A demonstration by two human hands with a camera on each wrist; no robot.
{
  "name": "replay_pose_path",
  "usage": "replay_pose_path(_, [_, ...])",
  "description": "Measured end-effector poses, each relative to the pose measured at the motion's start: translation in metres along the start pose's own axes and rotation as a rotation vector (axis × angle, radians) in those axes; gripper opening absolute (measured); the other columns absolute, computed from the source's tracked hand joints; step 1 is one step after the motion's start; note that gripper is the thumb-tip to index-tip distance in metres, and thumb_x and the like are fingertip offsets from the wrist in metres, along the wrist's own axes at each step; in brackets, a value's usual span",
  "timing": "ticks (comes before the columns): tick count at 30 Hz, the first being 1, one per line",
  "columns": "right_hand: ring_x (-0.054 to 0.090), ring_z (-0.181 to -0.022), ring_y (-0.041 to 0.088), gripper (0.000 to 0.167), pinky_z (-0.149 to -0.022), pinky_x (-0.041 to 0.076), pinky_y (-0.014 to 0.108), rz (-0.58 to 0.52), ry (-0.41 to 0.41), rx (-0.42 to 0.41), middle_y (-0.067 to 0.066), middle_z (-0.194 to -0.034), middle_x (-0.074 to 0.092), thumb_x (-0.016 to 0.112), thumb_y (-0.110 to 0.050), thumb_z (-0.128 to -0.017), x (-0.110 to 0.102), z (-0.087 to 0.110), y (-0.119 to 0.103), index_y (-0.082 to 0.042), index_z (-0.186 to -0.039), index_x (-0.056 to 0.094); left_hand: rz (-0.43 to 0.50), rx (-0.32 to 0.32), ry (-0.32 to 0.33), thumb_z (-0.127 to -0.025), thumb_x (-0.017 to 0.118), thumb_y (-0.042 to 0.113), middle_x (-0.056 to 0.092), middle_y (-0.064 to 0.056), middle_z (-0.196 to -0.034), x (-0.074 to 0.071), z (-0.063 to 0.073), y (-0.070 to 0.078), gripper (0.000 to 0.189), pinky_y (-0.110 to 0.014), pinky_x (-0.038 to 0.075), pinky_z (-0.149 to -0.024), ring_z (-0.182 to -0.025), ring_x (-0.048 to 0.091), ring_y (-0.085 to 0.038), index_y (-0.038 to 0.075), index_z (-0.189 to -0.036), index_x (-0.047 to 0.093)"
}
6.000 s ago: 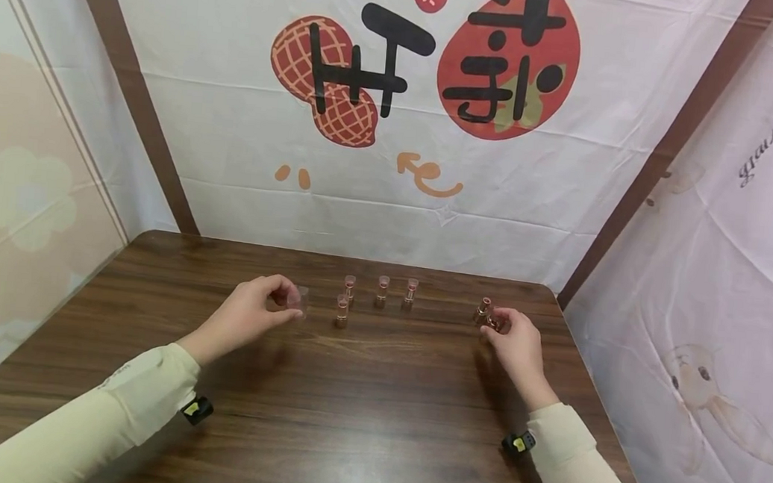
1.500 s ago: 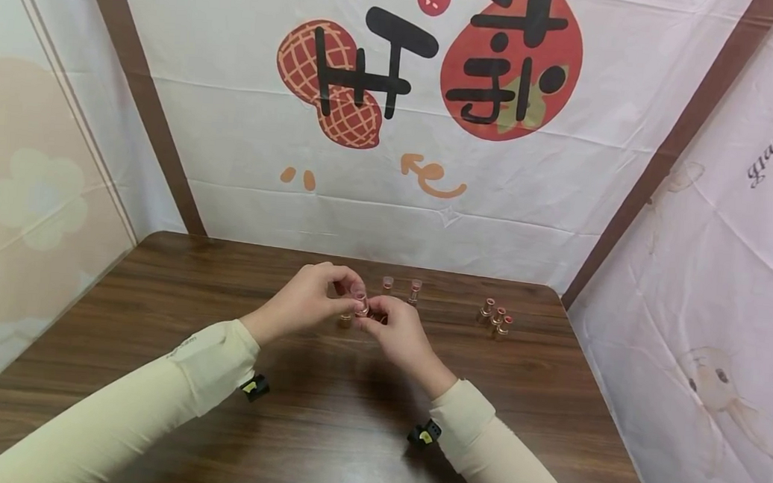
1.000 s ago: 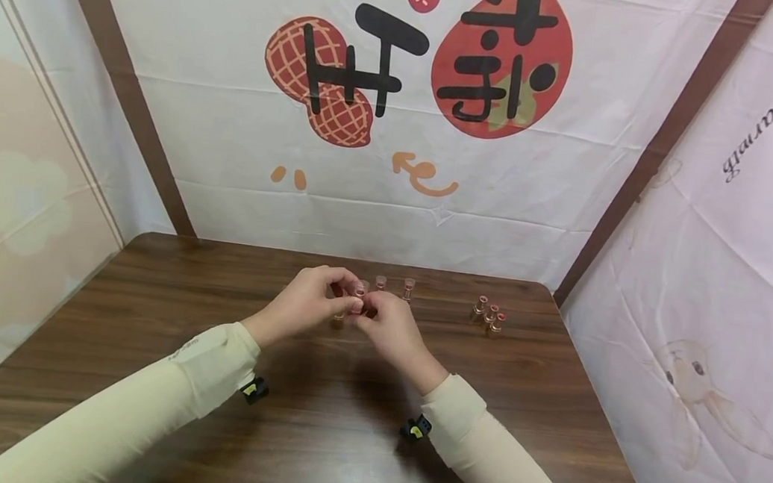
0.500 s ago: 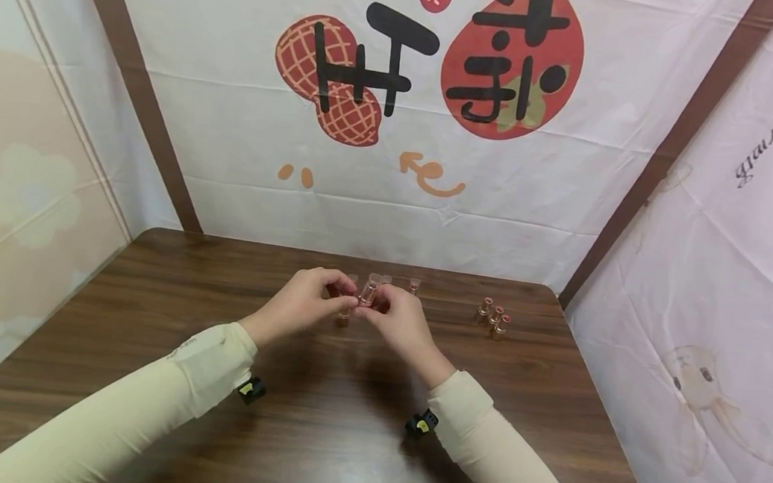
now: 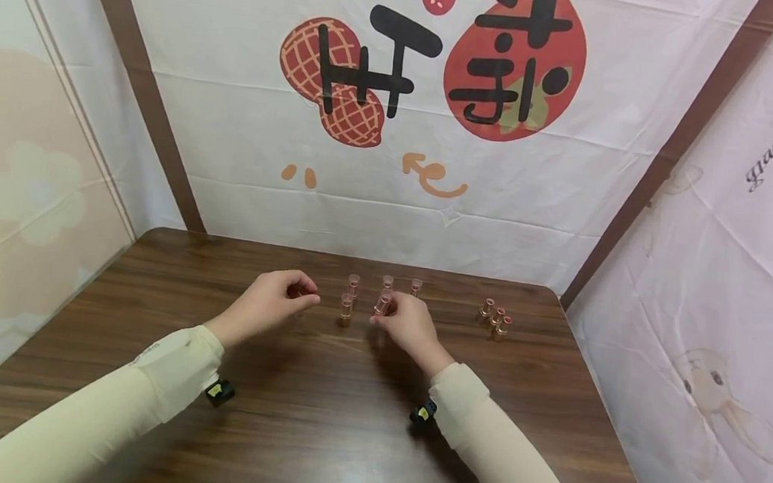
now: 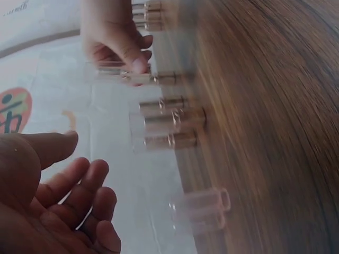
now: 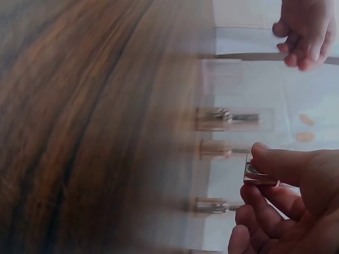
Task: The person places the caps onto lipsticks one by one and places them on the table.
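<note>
My right hand [image 5: 413,326] pinches a lipstick tube [image 5: 383,303] with a clear cap over its red tip, just above the table. In the right wrist view its shiny base [image 7: 254,177] sits between thumb and fingers. My left hand [image 5: 269,302] is off to the left and holds nothing; its fingers are loosely bent in the left wrist view. Between the hands stand capped lipsticks, one in front [image 5: 346,310] and one behind it [image 5: 353,287]. Two more, one at the middle [image 5: 388,281] and one at the right [image 5: 416,285], are partly hidden by my right hand.
Three uncapped lipsticks [image 5: 498,318] stand close together toward the right of the wooden table [image 5: 320,416]. Loose clear caps [image 6: 204,209] stand near my left hand. A printed cloth [image 5: 241,209] hangs behind the table's far edge.
Earlier, my right hand brought a lipstick from the right-hand group to the middle, where both hands met on it with a clear cap. Since then my left hand has let go and moved left.
</note>
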State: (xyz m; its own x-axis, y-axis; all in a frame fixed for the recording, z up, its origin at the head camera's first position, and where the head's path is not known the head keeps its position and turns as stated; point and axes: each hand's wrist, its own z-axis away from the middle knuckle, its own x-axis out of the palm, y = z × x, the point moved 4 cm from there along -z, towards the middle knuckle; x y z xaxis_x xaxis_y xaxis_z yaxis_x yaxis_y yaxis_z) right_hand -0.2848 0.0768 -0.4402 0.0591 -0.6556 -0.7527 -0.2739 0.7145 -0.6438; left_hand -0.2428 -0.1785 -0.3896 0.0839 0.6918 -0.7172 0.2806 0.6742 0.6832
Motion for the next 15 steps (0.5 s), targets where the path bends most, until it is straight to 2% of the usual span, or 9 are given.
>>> replay_pose_path(9, [0.065, -0.082, 0.018, 0.021, -0.078, 0.055, 0.041, 0.045, -0.029, 0.099, -0.001, -0.087, 0.071, 0.086, -0.028, -0.085, 0.013, -0.013, 0.015, -0.017, -0.089, 0.069, -0.051, -0.041, 0.014, -0.100, 0.069, 0.029, 0.071, -0.002, -0.100, -0.009, 0.004, -0.015, 0.024, -0.035, 0.052, -0.077, -0.088, 0.063, -0.018, 0.010, -0.114, 0.070])
replay_pose_path(15, [0.059, -0.073, 0.019, 0.022, -0.070, 0.050, 0.038, 0.062, -0.038, 0.140, -0.001, -0.081, 0.067, 0.086, -0.028, -0.085, 0.018, -0.018, 0.022, -0.015, -0.085, 0.068, -0.071, -0.054, 0.015, -0.099, 0.070, 0.026, 0.071, -0.002, -0.098, -0.009, 0.004, -0.021, 0.020, -0.035, 0.052, -0.076, -0.087, 0.062, -0.019, 0.010, -0.110, 0.070])
